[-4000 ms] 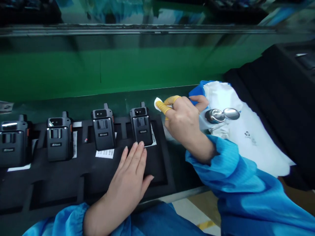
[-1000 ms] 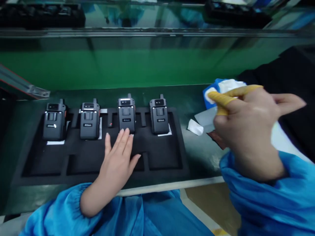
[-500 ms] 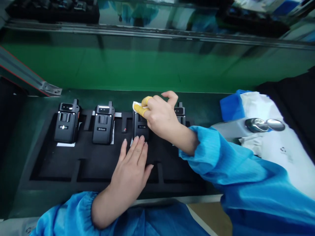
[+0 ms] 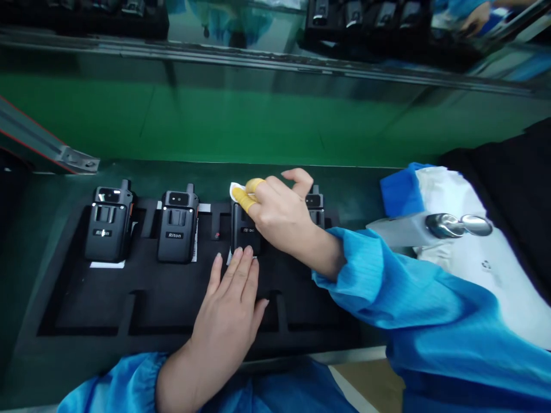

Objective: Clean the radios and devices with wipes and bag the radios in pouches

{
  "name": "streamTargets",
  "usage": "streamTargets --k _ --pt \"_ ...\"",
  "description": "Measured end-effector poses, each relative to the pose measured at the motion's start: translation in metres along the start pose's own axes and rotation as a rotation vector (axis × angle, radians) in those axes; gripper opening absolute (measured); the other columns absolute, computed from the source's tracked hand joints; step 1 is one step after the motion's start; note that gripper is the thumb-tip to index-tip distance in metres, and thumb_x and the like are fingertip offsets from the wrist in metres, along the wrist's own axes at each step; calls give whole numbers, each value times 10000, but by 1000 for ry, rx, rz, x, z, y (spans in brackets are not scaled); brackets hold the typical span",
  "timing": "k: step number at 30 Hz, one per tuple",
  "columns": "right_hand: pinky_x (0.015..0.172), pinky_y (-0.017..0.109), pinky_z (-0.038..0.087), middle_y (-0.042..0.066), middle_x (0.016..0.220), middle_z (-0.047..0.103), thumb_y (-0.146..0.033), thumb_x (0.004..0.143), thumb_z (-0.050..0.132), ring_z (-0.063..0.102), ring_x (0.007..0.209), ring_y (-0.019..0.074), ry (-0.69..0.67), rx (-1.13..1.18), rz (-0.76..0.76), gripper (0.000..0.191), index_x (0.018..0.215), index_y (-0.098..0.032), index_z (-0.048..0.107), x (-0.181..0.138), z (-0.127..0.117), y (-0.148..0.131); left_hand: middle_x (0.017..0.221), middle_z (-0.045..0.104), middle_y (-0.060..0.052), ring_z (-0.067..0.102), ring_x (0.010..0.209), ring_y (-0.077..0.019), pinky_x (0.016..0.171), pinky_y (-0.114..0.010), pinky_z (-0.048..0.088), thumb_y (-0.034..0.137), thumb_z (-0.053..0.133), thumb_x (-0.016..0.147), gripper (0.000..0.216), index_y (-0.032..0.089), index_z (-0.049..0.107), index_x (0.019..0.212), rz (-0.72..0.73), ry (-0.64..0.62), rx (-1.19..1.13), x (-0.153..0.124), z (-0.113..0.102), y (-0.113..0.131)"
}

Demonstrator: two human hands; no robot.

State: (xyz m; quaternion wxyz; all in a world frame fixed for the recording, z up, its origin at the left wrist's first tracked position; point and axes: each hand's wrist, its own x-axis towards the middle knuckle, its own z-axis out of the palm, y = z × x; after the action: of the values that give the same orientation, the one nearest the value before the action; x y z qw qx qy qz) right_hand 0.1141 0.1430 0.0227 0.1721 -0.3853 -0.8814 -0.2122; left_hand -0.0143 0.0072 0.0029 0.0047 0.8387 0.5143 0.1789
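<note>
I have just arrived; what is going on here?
A person's right hand, with yellow finger cots, holds a white pad at the top of the third Riton handheld radio from the left. The left hand lies flat, its fingertips at that radio's lower end. Four radios lie on a black foam tray; the right hand partly hides the fourth.

Dim overall, with glints on the leftmost radio and metal bottle cap, and blur toward the top.
</note>
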Motion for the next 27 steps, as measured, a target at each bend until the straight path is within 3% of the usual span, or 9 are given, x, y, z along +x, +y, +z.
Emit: streamTargets --k 6,13,20,27 --pt "873 392 150 8 754 582 -71 898 396 431 766 140 62 -39 34 338 767 -188 685 -12 3 5 1350 552 -158 514 1252 -285 1073 -504 370 214 407 913 397 34 533 1243 -11 -7 -27 -1 0 0" --pt "851 406 169 8 782 587 -74 886 364 430 749 142 -2 -53 166 366 687 -190 649 -18 -4 18 1360 545 -145 512 1256 -277 1050 -487 412 198 410 903 398 45 532 1250 -13 -22 -16 -1 0 1" --pt "872 409 136 25 856 609 -109 912 395 401 799 163 -98 60 34 327 776 -208 675 9 0 1 1358 542 -157 504 1263 -290 1052 -511 400 220 410 915 400 35 525 1251 -2 -30 12 -1 -1 0" --pt "851 397 149 14 726 557 -36 871 389 398 754 150 6 -33 65 360 688 -183 661 -20 1 8 1346 550 -169 520 1246 -303 1032 -520 416 215 410 911 397 28 530 1240 11 -33 -8 0 -1 0"
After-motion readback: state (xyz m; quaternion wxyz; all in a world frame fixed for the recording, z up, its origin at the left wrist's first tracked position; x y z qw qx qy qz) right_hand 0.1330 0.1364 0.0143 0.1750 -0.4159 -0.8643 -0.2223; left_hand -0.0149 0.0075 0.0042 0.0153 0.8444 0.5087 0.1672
